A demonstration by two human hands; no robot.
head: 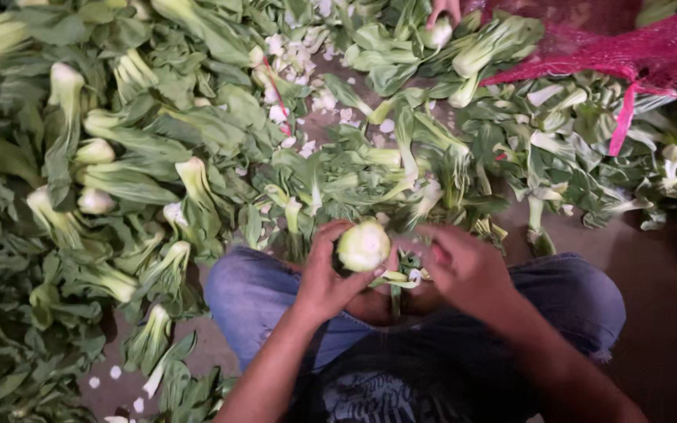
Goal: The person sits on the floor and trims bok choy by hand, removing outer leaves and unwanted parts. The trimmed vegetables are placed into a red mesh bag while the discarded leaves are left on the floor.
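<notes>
My left hand [324, 276] grips a bok choy [363, 245] by its pale green base, the cut end turned up toward me. My right hand [464, 266] is curled beside that base, fingers closed around something small and blurred at the stem; what it holds is unclear. Both hands hover above my knees in blue jeans [254, 294]. A few loose leaves [393, 278] hang below the base between my hands.
Heaps of bok choy [119, 157] cover the floor to the left and ahead. A pink mesh sack [628, 39] lies at the top right. Another person's fingers [442, 9] reach in at the top. Pale trimmings [299, 55] are scattered on the brown floor [652, 258].
</notes>
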